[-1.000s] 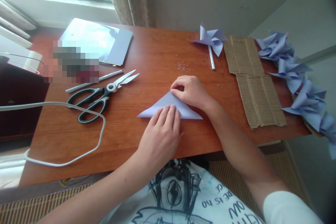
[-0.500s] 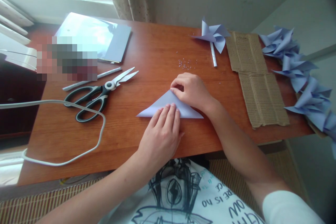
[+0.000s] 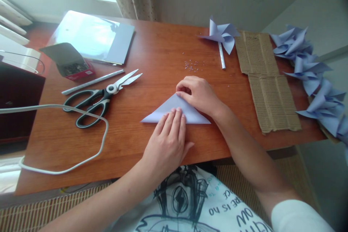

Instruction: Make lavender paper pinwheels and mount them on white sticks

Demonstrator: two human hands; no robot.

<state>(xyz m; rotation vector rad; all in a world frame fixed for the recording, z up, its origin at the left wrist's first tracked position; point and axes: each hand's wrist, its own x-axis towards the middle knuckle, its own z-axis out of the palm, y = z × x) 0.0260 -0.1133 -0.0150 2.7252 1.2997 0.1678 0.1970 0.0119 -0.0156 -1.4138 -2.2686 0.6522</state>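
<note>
A sheet of lilac paper (image 3: 163,110), folded into a triangle, lies on the wooden table before me with its long edge toward me. My left hand (image 3: 168,136) rests flat across the middle of that long edge, fingers stretched out and thumb apart. At the triangle's top corner, my right hand (image 3: 194,92) pinches the paper between thumb and forefinger. Beyond the hands, tiny paper bits (image 3: 192,66) are scattered. A finished paper pinwheel (image 3: 221,36) on a white stick lies farther back, to the right.
Scissors (image 3: 106,96) lie half open at left, beside a paper stick (image 3: 92,82), an open red box of small pieces (image 3: 74,69) and a shiny folder (image 3: 92,38). A white cable (image 3: 104,141) loops nearby. Corrugated cardboard (image 3: 268,83) and several pinwheels (image 3: 311,72) occupy the right.
My left thumb has spread outward from the palm, while its fingers stay on the folded edge. The right hand and paper have barely moved.
</note>
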